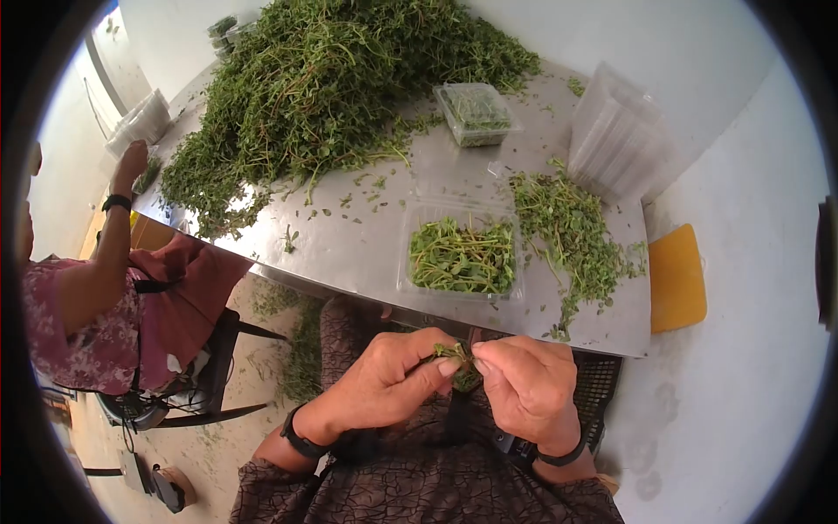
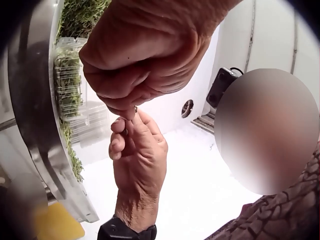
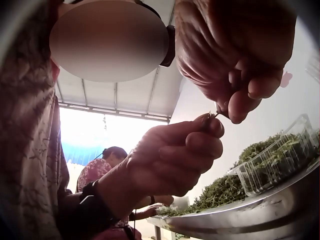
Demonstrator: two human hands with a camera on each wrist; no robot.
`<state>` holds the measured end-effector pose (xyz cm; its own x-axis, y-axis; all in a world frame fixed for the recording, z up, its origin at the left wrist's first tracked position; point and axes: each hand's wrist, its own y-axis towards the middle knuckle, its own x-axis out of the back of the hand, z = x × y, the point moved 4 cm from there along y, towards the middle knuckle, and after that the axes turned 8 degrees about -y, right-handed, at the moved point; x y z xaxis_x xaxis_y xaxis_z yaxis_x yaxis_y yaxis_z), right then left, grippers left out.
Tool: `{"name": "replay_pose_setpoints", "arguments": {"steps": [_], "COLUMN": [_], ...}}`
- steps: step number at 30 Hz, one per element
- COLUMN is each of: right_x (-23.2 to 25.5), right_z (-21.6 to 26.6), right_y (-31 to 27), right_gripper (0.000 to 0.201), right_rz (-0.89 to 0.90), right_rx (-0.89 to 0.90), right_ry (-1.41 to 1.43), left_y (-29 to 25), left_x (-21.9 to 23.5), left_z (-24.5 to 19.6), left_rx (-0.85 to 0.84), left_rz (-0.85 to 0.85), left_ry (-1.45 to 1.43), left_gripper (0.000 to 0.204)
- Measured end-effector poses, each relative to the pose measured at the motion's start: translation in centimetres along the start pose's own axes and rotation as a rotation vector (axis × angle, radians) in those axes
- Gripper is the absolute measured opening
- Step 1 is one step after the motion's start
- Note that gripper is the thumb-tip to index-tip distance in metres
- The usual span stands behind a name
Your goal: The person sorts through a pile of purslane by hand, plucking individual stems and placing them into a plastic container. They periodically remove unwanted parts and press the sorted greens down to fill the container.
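Note:
Both hands meet low in front of the person's lap, close to the table's near edge. My left hand (image 1: pixel 388 384) pinches a small leafy green sprig (image 1: pixel 451 351) between thumb and fingers. The fingertips of my right hand (image 1: pixel 532 389) pinch the same sprig at its other side, almost touching the left thumb. In the right wrist view a tiny bit of stem (image 3: pixel 214 115) shows between the hands. Just beyond them on the table is an open clear plastic box (image 1: pixel 403 262) filled with cut greens (image 1: pixel 463 253).
A large heap of greens (image 1: pixel 323 87) covers the back of the metal table (image 1: pixel 349 253). A smaller pile (image 1: pixel 567 236) lies right of the open box. Behind are a closed filled box (image 1: pixel 476 113) and stacked clear containers (image 1: pixel 620 131). Another person (image 1: pixel 96 306) sits at left.

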<state>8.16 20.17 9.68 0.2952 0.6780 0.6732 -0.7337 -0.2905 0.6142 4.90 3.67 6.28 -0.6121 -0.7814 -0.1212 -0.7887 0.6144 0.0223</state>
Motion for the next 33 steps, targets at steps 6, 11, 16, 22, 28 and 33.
{"name": "replay_pose_setpoints", "arguments": {"steps": [6, 11, 16, 22, 28, 33], "right_x": [-0.1, -0.3, -0.3, -0.5, -0.4, -0.3], "right_z": [0.2, 0.1, 0.2, 0.2, 0.5, -0.7], "right_y": [-0.3, -0.2, -0.5, -1.0, -0.5, -0.8], "right_gripper": [0.028, 0.031, 0.031, 0.029, 0.023, 0.024], "right_rz": [0.004, -0.01, 0.011, 0.023, 0.005, -0.041], "right_rx": [-0.015, 0.063, 0.066, 0.073, 0.067, 0.028], "right_ry": [-0.042, -0.07, -0.066, -0.079, -0.126, -0.079], "left_y": [0.1, 0.1, 0.2, 0.3, 0.6, 0.7], "left_x": [0.0, -0.4, -0.5, -1.1, -1.2, -1.4], "left_z": [-0.6, -0.6, -0.4, -0.4, -0.7, -1.9], "left_rx": [-0.098, -0.043, -0.037, -0.073, -0.096, -0.141], "left_rz": [0.012, 0.031, 0.024, 0.012, 0.082, 0.154], "left_ry": [0.159, 0.177, 0.203, 0.279, 0.395, 0.323], "left_gripper": [0.013, 0.011, 0.01, 0.009, 0.011, 0.014]}}
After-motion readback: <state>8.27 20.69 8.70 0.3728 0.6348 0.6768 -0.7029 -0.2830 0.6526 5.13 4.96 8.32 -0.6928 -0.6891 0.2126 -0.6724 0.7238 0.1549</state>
